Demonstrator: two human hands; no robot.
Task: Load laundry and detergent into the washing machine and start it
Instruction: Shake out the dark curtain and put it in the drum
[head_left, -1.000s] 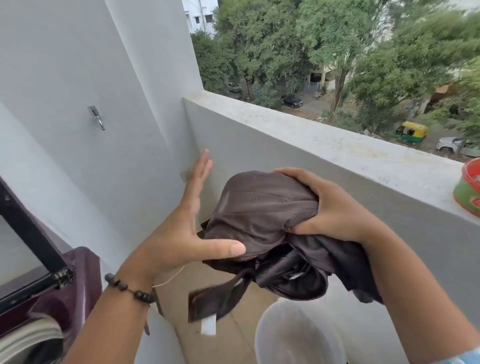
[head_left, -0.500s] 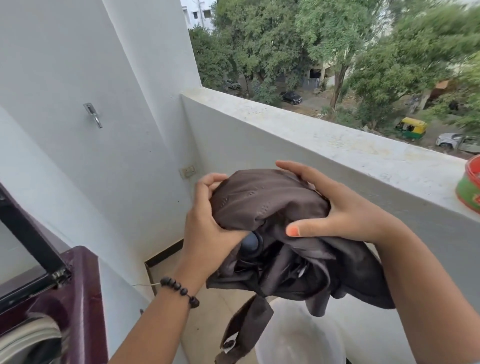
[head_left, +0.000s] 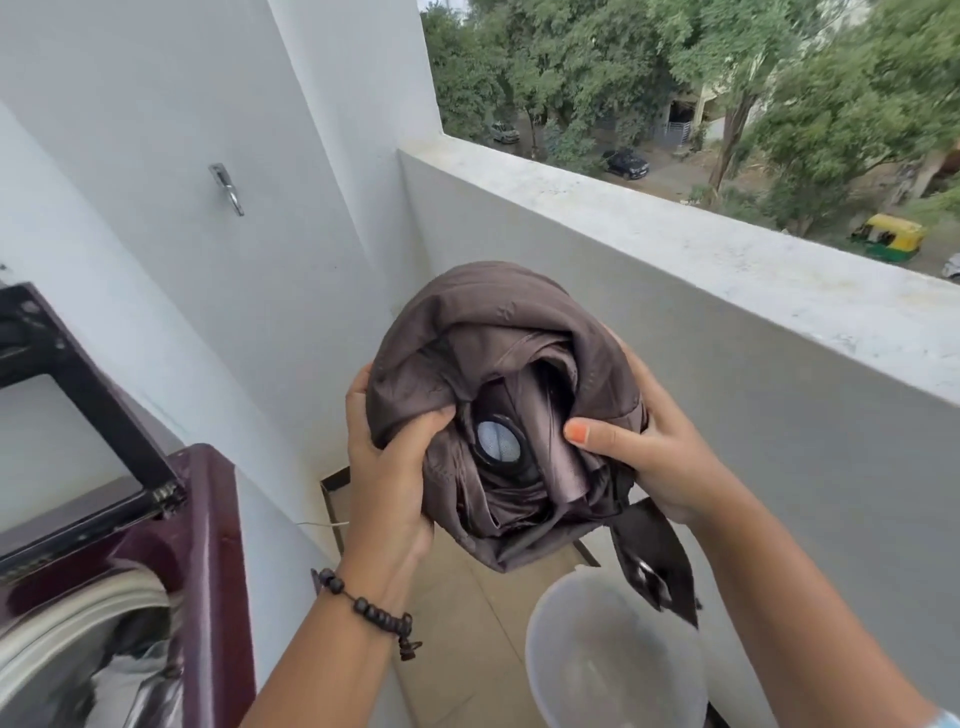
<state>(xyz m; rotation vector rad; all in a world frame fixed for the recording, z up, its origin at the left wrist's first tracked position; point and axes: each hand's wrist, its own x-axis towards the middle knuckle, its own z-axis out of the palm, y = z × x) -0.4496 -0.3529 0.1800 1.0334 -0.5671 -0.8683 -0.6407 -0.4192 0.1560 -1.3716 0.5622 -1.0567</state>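
Garment bundled in 2 hands, washer open at lower left.

The washer (head_left: 208, 545), lid up (drum mouth showing), sits left of and below the hands; a pale bucket (head_left: 613, 649) stands under them. The brown garment (head_left: 498, 343) is balled up in mid-air between them, its long axis roughly upright, a dark strap hanging toward the bucket. The left hand (head_left: 387, 467) and right hand (head_left: 654, 457) each have fingers clenched into the cloth; the left is nearer the drum, so the load should swing left and down.
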